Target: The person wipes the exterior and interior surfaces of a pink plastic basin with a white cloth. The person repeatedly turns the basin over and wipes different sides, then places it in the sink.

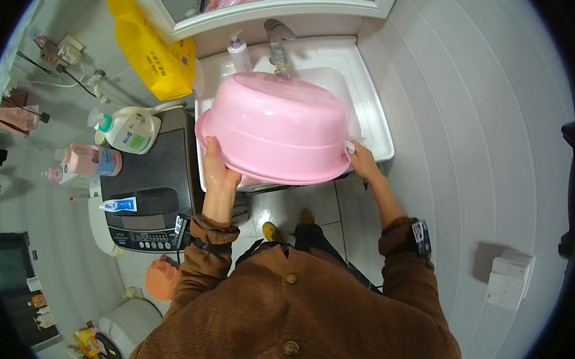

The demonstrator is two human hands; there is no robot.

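A pink plastic basin (pixel 280 125) is tipped on its side over the white ceramic sink (pixel 373 120), its underside towards the faucet (pixel 278 50). My left hand (pixel 217 168) grips its rim at the lower left, thumb on the outer wall. At the right end of the rim, my right hand (pixel 364 161) holds a white cloth or wipe (pixel 350 147) against the basin. Most of the cloth is hidden by the fingers and the rim. The basin's inside faces down and away from view.
A white pump bottle (pixel 239 55) stands on the sink's back ledge. Left of the sink, a dark-topped washing machine (pixel 149 172) bears detergent bottles (pixel 136 130) and a blue-white tube (pixel 119 204). A yellow pouch (pixel 153 50) is beside the mirror (pixel 277 8). A tiled wall (pixel 446 124) borders the right.
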